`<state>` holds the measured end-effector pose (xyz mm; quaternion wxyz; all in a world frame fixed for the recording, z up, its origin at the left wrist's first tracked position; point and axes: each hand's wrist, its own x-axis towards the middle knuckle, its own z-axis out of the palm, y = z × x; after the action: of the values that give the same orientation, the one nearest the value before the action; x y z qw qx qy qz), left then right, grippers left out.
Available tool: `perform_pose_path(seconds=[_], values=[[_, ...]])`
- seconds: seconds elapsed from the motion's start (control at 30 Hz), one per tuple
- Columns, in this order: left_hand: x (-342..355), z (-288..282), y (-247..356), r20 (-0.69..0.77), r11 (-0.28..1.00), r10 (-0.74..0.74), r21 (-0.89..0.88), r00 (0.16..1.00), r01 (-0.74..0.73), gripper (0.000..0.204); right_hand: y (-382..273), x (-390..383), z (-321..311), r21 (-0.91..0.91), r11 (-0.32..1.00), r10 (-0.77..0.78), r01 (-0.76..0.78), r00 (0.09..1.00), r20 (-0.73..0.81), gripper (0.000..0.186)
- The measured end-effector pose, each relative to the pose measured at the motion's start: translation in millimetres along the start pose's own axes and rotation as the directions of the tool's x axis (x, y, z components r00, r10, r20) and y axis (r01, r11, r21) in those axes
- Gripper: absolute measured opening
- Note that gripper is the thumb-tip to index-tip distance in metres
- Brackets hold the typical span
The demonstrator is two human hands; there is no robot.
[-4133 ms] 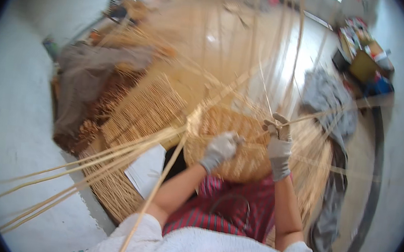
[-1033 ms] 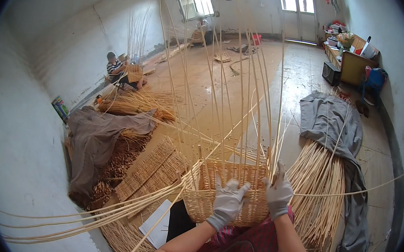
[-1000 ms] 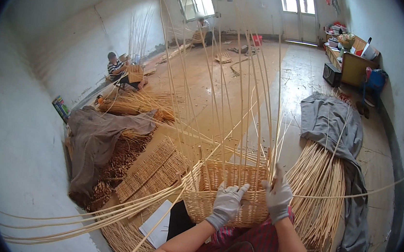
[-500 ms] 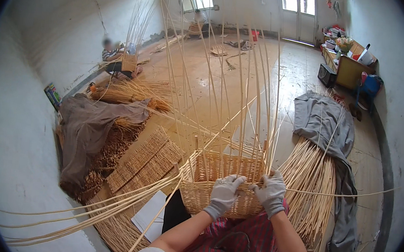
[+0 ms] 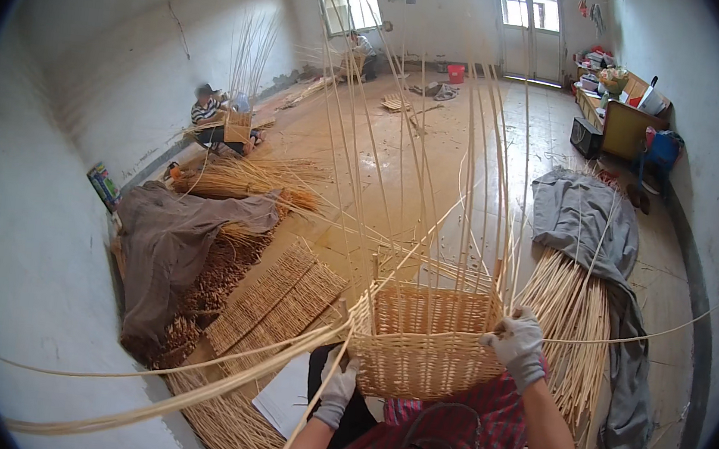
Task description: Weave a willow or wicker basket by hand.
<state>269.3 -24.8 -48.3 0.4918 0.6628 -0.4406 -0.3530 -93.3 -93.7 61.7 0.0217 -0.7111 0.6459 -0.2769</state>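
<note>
A half-woven wicker basket (image 5: 428, 365) rests on my lap, its tall pale stakes rising from the rim. My right hand (image 5: 518, 348), in a light grey glove, is closed on the basket's front right corner, where one long cane (image 5: 617, 340) runs off to the right. At the basket's left end, my gloved left hand (image 5: 337, 391) grips low on its side, with the fingertips partly hidden. A bundle of long canes (image 5: 178, 402) reaches out leftward from the basket's left corner, and one cane crosses in front of my left hand.
Flat woven panels (image 5: 279, 299) lie left of the basket, beside a stack under brown cloth (image 5: 163, 240). At right, loose canes (image 5: 571, 314) lie partly under grey cloth (image 5: 590, 216). Two people sit farther back, one with a basket (image 5: 237, 126). A cluttered desk (image 5: 624, 129) stands at far right.
My left hand has left the front rim and moved down to the basket's left end. My right hand has shifted outward to the right corner. The basket appears farther right in view.
</note>
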Motion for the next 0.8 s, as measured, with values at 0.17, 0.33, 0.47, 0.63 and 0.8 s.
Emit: perform_pose_path(seconds=[0.17,0.33,0.47,0.63,0.8], values=[[-10,-5,-9,-0.031,0.978,0.175,-0.106,0.984,-0.177,0.045,-14,-13,3,0.156,0.987,-0.018,0.042,0.988,-0.151,0.03],[-13,-13,47,-0.086,0.994,0.105,0.023,0.991,-0.103,0.04,2,-16,28,0.254,0.966,-0.01,0.052,0.986,-0.164,0.034],[-2,-22,27,-0.018,0.98,0.034,-0.194,0.999,-0.037,0.041,-20,-16,1,0.029,0.999,-0.022,0.024,0.998,-0.057,0.044],[-5,-17,21,0.019,0.94,0.192,-0.29,0.981,-0.178,0.045,-6,-21,19,0.002,1.0,-0.008,0.008,0.994,-0.109,0.049],[2,-25,30,-0.008,0.974,0.144,-0.176,0.99,-0.143,0.043,-13,-36,18,-0.027,1.0,0.002,-0.007,0.982,-0.189,0.051]])
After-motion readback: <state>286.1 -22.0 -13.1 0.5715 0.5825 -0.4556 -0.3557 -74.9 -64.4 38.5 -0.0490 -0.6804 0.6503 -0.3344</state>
